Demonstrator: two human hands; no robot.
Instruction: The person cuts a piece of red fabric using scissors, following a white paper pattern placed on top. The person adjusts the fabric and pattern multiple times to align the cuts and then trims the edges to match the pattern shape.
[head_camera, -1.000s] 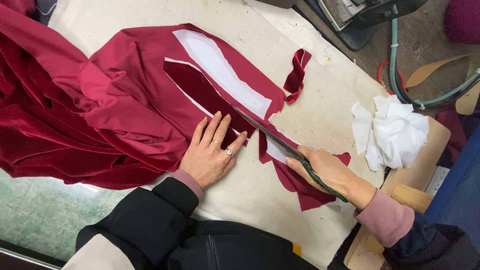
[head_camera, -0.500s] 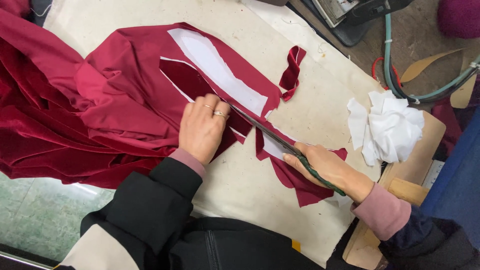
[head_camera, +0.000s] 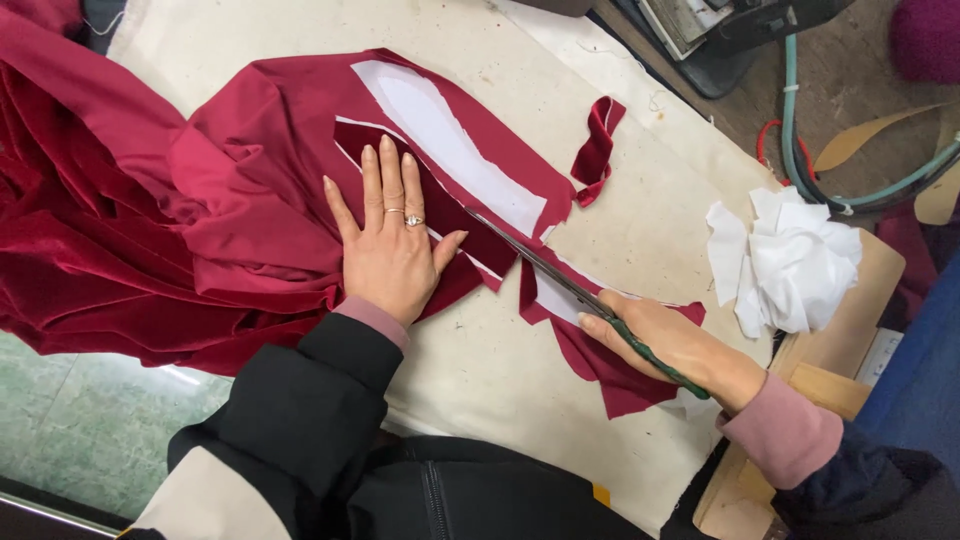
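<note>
My left hand (head_camera: 388, 236) lies flat with fingers spread on dark red velvet fabric (head_camera: 200, 220), pressing it to the table beside a white pattern piece (head_camera: 450, 150). My right hand (head_camera: 665, 340) grips green-handled scissors (head_camera: 560, 280). Their blades point up-left into the fabric along the white piece's edge, close to my left thumb. A cut-off part of red fabric (head_camera: 600, 365) lies under my right hand.
A cream work table (head_camera: 650, 220) carries a loose red strip (head_camera: 598, 150) and crumpled white scraps (head_camera: 790, 260) at the right. Hoses (head_camera: 800, 150) and a machine base (head_camera: 720, 30) lie beyond the far edge. Green floor (head_camera: 90, 430) shows lower left.
My left hand has slid up and left over the red fabric and flattened out. The scissors and my right hand have advanced along the cut toward the white piece.
</note>
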